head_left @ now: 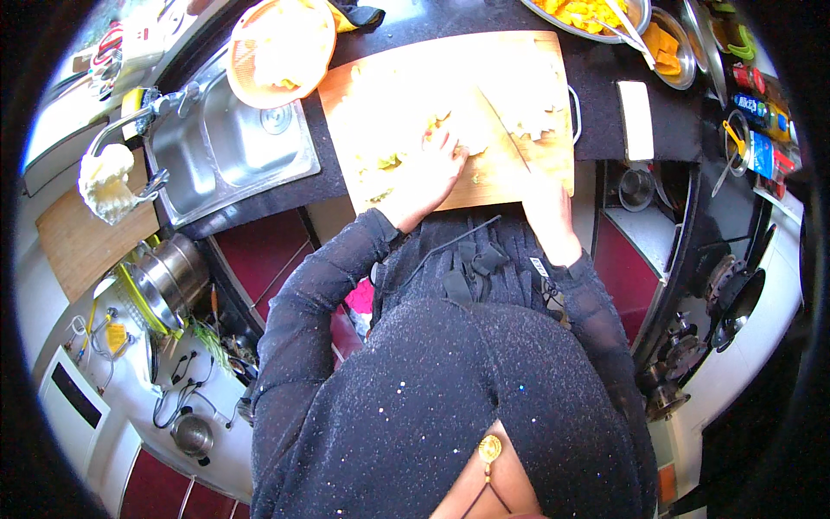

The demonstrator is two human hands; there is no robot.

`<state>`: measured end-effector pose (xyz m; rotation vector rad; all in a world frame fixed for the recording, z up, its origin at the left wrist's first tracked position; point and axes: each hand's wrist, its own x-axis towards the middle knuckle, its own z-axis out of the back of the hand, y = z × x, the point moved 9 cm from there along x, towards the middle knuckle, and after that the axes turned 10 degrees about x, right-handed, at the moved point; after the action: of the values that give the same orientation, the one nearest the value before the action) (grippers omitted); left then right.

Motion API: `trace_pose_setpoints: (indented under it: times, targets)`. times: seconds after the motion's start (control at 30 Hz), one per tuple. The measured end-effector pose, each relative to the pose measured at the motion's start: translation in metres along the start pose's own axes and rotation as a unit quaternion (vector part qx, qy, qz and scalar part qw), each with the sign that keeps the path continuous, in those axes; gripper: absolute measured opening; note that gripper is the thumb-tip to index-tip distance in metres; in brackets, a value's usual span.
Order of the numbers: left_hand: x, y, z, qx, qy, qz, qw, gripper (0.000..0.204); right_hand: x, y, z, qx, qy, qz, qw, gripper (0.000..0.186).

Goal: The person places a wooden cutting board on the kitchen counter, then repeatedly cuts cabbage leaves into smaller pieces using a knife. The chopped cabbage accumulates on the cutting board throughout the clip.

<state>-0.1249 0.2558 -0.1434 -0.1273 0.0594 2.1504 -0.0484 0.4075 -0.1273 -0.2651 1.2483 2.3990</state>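
A wooden cutting board [506, 177] lies on the dark counter in front of me, its far part washed out by glare. My right hand [545, 208] is closed around the handle of a kitchen knife [504, 130], whose blade points away and slightly left across the board. Left of the blade, my left hand [437, 173] has its fingers curled over pale vegetable pieces. Glare hides their exact kind. Yellow-green vegetable scraps [380, 161] lie beside that hand, and more pale cut pieces [532, 130] lie right of the knife.
An orange colander [327, 60] with pale food stands by the steel sink [186, 173]. At the far right are a metal bowl of yellow-orange pieces [584, 13] and a bowl of orange slices [666, 52]. A white rectangular object [636, 121] lies right of the board.
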Motion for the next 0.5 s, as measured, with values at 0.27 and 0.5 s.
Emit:
trace_pose_setpoints:
  times: [0.27, 0.5]
  targets:
    - [-0.008, 0.009, -0.002, -0.011, -0.023, 0.010, 1.000, 0.029, -0.041, 0.005, 0.001, -0.066, 0.047, -0.014, 0.997, 0.024]
    - [-0.002, 0.006, 0.010, -0.029, -0.020, -0.011, 0.999, 0.021, -0.020, 0.000, -0.021, -0.078, 0.016, 0.086, 0.993, 0.019]
